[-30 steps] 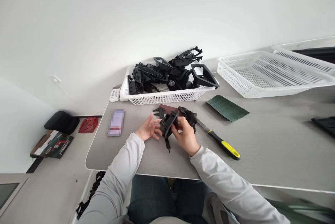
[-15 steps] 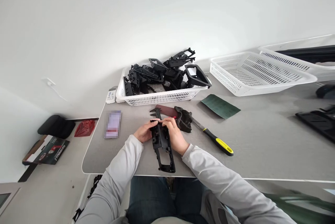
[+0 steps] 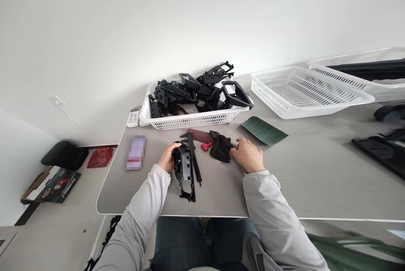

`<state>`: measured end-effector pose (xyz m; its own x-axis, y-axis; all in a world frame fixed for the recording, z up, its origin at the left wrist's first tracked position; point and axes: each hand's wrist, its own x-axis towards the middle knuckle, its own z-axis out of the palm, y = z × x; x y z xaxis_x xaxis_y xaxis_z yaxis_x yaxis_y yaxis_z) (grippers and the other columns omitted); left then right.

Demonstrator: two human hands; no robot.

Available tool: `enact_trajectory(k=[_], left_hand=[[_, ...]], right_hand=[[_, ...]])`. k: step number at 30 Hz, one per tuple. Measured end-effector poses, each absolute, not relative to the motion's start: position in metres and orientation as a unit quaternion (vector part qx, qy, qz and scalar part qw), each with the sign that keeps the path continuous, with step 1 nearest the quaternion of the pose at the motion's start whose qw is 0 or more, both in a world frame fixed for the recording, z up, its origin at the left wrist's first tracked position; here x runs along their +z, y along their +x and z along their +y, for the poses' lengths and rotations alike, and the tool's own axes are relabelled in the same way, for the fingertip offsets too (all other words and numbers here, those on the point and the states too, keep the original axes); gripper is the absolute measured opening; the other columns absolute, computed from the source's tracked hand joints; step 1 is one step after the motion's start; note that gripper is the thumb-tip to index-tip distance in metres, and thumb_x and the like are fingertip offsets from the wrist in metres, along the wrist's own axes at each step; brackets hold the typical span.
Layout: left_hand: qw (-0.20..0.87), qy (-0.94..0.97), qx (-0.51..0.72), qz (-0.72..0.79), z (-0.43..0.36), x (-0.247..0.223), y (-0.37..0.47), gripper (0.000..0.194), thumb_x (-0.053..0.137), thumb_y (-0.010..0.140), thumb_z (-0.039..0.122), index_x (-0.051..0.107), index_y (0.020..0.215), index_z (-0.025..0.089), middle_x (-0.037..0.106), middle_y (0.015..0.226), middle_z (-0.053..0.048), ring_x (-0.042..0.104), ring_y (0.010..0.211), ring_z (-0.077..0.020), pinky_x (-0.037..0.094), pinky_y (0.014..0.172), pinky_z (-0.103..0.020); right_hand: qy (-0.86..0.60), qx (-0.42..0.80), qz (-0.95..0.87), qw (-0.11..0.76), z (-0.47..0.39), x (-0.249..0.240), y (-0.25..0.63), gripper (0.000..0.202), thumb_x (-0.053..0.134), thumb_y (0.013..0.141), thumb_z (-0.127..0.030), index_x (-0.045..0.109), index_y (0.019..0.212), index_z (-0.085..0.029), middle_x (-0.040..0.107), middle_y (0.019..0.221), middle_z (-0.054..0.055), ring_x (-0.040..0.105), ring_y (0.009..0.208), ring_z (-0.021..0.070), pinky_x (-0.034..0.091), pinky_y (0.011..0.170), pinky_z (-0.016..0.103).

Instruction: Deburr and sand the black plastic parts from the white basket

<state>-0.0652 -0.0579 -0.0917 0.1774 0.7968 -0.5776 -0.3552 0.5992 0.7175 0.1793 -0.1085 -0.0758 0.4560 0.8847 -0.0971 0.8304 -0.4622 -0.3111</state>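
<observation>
Gray tabletop (image 3: 221, 195), near left: our left hand (image 3: 167, 157) grips a black frame (image 3: 184, 165) by its far end, just beside a black caliper (image 3: 195, 162). Farther right, our right hand (image 3: 249, 155) sits at a dark bundle (image 3: 220, 147); we can't tell its grip. Far side, white basket (image 3: 196, 120) of black parts (image 3: 173, 93).

Caliper (image 3: 194, 159): matt, looks plastic. Left of caliper, black frame (image 3: 185, 165): hard plastic, low sheen. Right of caliper, dark bundle (image 3: 220, 147): dull, cloth-like. Farther right, green sheet (image 3: 265, 130): matt. Behind caliper, filled basket (image 3: 196, 120): smooth plastic.
</observation>
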Motion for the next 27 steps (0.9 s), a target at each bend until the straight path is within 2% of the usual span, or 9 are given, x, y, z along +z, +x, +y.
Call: enact_trajectory(k=[3, 9, 11, 14, 18, 21, 24, 26, 27], left_hand=[[0.741, 0.216, 0.397, 0.498, -0.057, -0.09, -0.067, 0.012, 0.067, 0.065, 0.024, 0.058, 0.064, 0.016, 0.062, 0.055, 0.001, 0.056, 0.046, -0.0122, 0.042, 0.049, -0.024], [0.766, 0.203, 0.358, 0.495, -0.058, -0.09, -0.072, 0.015, 0.066, 0.067, 0.029, 0.057, 0.065, 0.016, 0.06, 0.053, -0.001, 0.054, 0.043, -0.0129, 0.041, 0.046, -0.025], [0.76, 0.216, 0.375, 0.486, -0.059, -0.09, -0.073, 0.012, 0.064, 0.065, 0.025, 0.058, 0.07, 0.017, 0.059, 0.053, 0.001, 0.053, 0.044, -0.0124, 0.04, 0.046, -0.024], [0.747, 0.245, 0.407, 0.465, -0.059, -0.09, -0.073, 0.018, 0.062, 0.06, 0.019, 0.058, 0.077, 0.018, 0.057, 0.055, 0.003, 0.053, 0.047, -0.012, 0.04, 0.046, -0.022], [0.742, 0.271, 0.413, 0.454, -0.059, -0.093, -0.072, 0.023, 0.067, 0.057, 0.022, 0.056, 0.077, 0.019, 0.054, 0.056, 0.005, 0.052, 0.048, -0.0109, 0.039, 0.047, -0.022], [0.728, 0.297, 0.428, 0.446, -0.059, -0.097, -0.07, 0.026, 0.07, 0.055, 0.025, 0.055, 0.076, 0.019, 0.054, 0.057, 0.005, 0.052, 0.05, -0.0105, 0.04, 0.049, -0.021], [0.716, 0.319, 0.431, 0.448, -0.059, -0.101, -0.068, 0.024, 0.07, 0.055, 0.027, 0.055, 0.072, 0.018, 0.052, 0.057, 0.006, 0.049, 0.049, -0.009, 0.038, 0.048, -0.021], [0.713, 0.319, 0.431, 0.452, -0.061, -0.101, -0.067, 0.025, 0.072, 0.056, 0.029, 0.055, 0.07, 0.018, 0.051, 0.056, 0.006, 0.048, 0.049, -0.0085, 0.037, 0.048, -0.021], [0.712, 0.314, 0.432, 0.456, -0.062, -0.101, -0.066, 0.026, 0.073, 0.056, 0.03, 0.056, 0.07, 0.018, 0.051, 0.056, 0.006, 0.049, 0.05, -0.0087, 0.037, 0.049, -0.021]], right_hand=[[-0.828, 0.167, -0.531, 0.061, -0.108, -0.074, 0.181, 0.043, 0.04, 0.085, -0.016, 0.061, 0.123, -0.01, 0.061, 0.121, 0.02, 0.059, 0.114, 0.0316, 0.045, 0.09, 0.04], [-0.825, 0.164, -0.537, 0.068, -0.106, -0.074, 0.171, 0.041, 0.039, 0.09, -0.019, 0.062, 0.123, -0.013, 0.061, 0.121, 0.017, 0.062, 0.109, 0.0276, 0.047, 0.085, 0.033], [-0.833, 0.152, -0.527, 0.073, -0.106, -0.074, 0.169, 0.041, 0.036, 0.091, -0.017, 0.063, 0.122, -0.013, 0.06, 0.121, 0.018, 0.064, 0.105, 0.0271, 0.047, 0.082, 0.033], [-0.841, 0.138, -0.517, 0.085, -0.105, -0.076, 0.171, 0.039, 0.037, 0.092, -0.017, 0.064, 0.119, -0.012, 0.061, 0.119, 0.019, 0.066, 0.1, 0.0258, 0.048, 0.08, 0.032], [-0.844, 0.132, -0.497, 0.153, -0.103, -0.084, 0.188, 0.034, 0.042, 0.089, -0.017, 0.067, 0.111, -0.012, 0.065, 0.112, 0.017, 0.066, 0.095, 0.0244, 0.049, 0.078, 0.032], [-0.769, 0.233, -0.539, 0.252, -0.103, -0.09, 0.205, 0.029, 0.044, 0.086, -0.018, 0.068, 0.101, -0.015, 0.07, 0.087, 0.009, 0.066, 0.077, 0.0199, 0.052, 0.07, 0.031], [-0.678, 0.36, -0.557, 0.317, -0.105, -0.09, 0.209, 0.033, 0.043, 0.086, -0.024, 0.064, 0.111, -0.015, 0.067, 0.081, 0.005, 0.059, 0.056, 0.0136, 0.051, 0.054, 0.027], [-0.619, 0.395, -0.589, 0.338, -0.105, -0.085, 0.201, 0.04, 0.046, 0.088, -0.033, 0.06, 0.121, -0.017, 0.067, 0.09, 0.005, 0.057, 0.055, 0.0121, 0.049, 0.05, 0.026], [-0.592, 0.404, -0.613, 0.333, -0.104, -0.082, 0.194, 0.043, 0.046, 0.089, -0.037, 0.058, 0.125, -0.018, 0.068, 0.095, 0.006, 0.059, 0.058, 0.0125, 0.05, 0.052, 0.027]])
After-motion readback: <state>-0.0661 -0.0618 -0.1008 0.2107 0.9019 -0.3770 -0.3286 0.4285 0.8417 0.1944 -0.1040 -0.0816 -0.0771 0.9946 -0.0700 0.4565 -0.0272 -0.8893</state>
